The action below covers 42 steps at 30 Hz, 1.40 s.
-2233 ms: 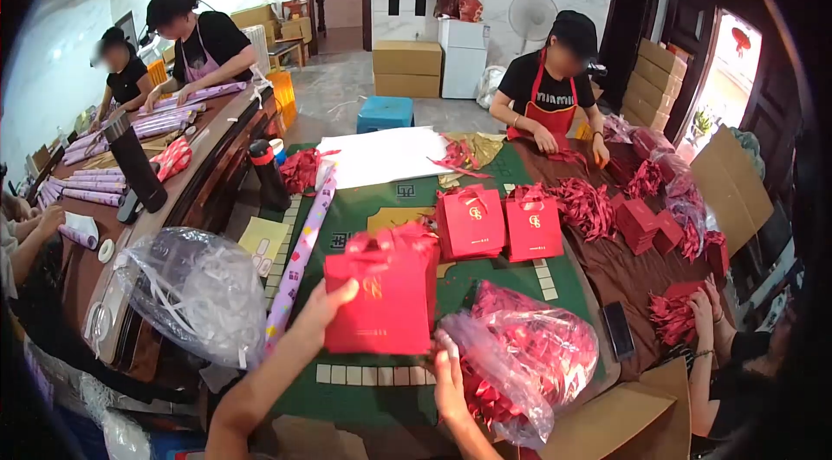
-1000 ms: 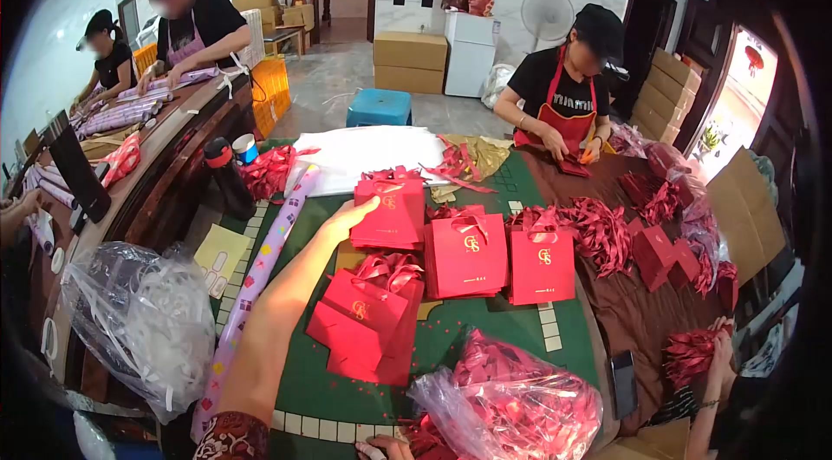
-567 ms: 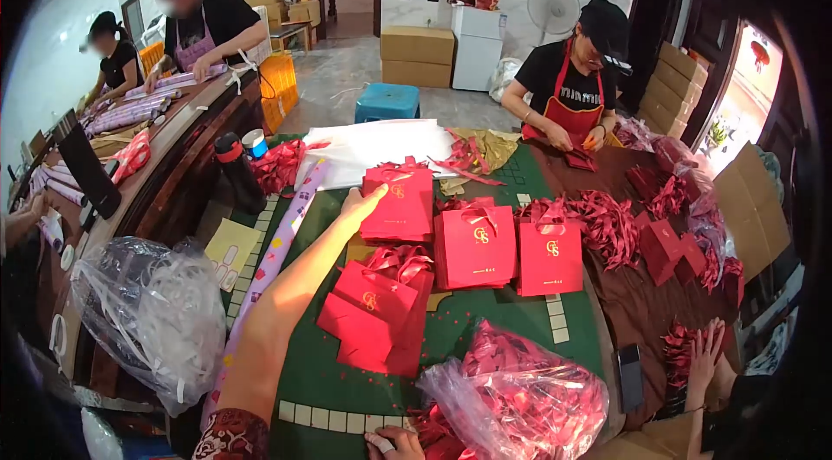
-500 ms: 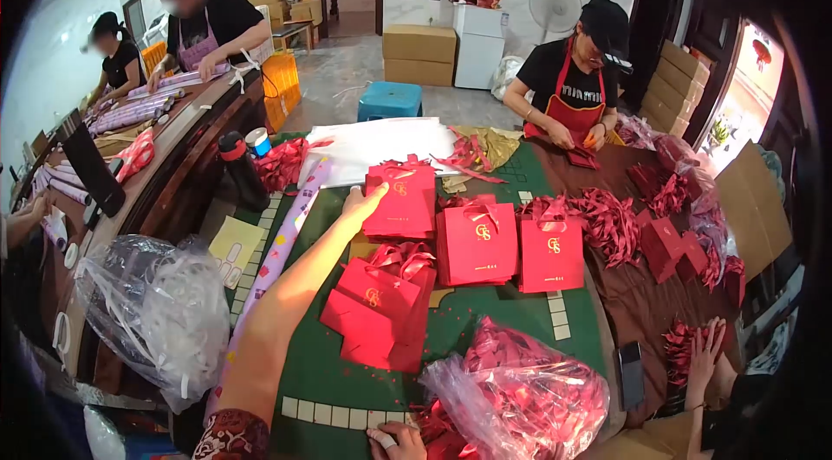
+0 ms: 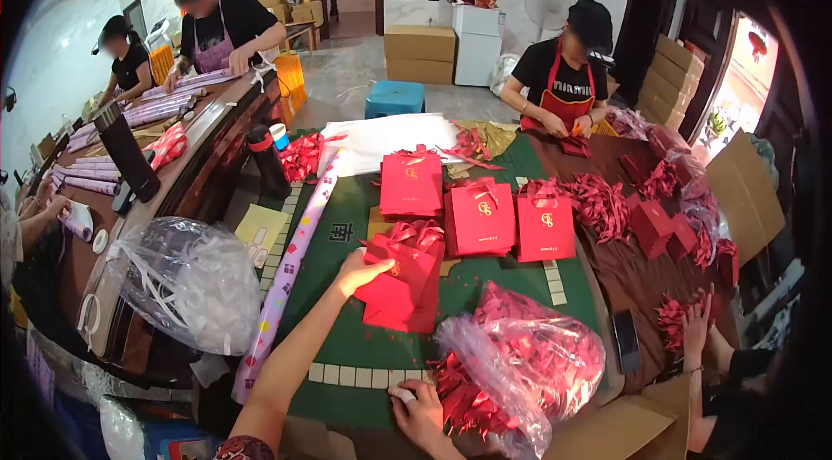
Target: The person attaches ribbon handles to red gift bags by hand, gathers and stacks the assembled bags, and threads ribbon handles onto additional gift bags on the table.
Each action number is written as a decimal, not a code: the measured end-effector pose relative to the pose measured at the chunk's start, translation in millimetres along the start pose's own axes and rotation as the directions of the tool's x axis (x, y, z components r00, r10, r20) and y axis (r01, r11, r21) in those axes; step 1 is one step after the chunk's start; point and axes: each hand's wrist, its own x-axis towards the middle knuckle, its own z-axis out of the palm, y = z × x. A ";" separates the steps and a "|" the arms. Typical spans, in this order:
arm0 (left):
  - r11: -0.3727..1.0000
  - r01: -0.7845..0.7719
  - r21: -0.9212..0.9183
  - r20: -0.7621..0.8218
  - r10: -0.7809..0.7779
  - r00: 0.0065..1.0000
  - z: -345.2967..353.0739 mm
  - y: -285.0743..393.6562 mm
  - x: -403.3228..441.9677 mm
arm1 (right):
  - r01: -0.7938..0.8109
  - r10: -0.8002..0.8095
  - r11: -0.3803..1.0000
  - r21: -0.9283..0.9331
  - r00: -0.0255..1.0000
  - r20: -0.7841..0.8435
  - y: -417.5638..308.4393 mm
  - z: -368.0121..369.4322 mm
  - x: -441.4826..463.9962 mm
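Note:
My left hand (image 5: 364,273) is closed at the left edge of a red paper gift bag (image 5: 386,288), its thumb on the front face. That bag lies tilted on a stack of red bags (image 5: 419,287) with ribbon handles. Behind and to the right are more red gift bag stacks with gold lettering (image 5: 411,186) (image 5: 482,221) (image 5: 546,228). At the table's near edge my right hand (image 5: 421,417) rests with loosely bent fingers and nothing visible in it. White wrapping shows on one finger. Beside it sits a clear plastic bag of red ribbons (image 5: 529,356).
A patterned purple roll (image 5: 290,278) and a bag of white ribbons (image 5: 195,287) lie left. A dark bottle (image 5: 267,163) stands behind. Right are a phone (image 5: 625,341) and a co-worker's hand (image 5: 695,334) on ribbons. Another person (image 5: 568,70) works at the far right.
My left hand has moved from the back stack toward me to the tilted bag on the front stack. My right hand shows further onto the table. The whole view has shifted slightly.

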 end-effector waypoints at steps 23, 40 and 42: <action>0.933 -0.333 0.137 -0.136 0.351 0.926 37.0 -0.1 -252.7 | -0.025 0.034 0.999 0.034 0.950 -0.309 -45.9 -39.2 -55.7; 0.759 -0.650 0.038 0.246 0.624 0.742 114.4 70.3 -385.0 | -0.363 0.229 0.930 0.060 0.442 -0.867 -80.7 -174.1 -208.0; 0.743 -0.669 0.034 0.245 0.642 0.726 114.7 65.7 -384.4 | -0.408 0.513 0.823 0.396 0.233 -0.826 -44.5 -190.6 -250.7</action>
